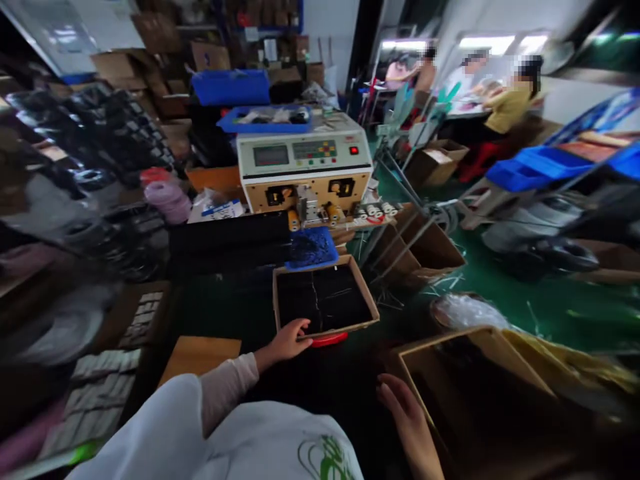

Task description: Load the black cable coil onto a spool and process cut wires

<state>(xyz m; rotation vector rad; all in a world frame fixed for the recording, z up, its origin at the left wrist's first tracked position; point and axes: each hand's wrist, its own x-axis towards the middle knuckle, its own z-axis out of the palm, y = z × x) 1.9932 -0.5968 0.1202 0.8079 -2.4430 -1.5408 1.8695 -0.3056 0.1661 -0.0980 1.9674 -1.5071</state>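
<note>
My left hand (290, 340) at near rim of shallow box (363, 287) with black contents (343, 300), can't tell if gripping; right hand (403, 403) slack, loosely bent, just beside larger carton (507, 360)

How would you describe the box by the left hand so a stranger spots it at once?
Find the pale machine with the screen. Come nearer the camera, past the blue tray, to the cardboard box by the left hand. Unlike the larger box by the right hand, it has something red showing below its near edge.

boxed black material (343, 300) indistinct, screen (271, 155) unreadable, right forearm (425, 457) cropped
</note>
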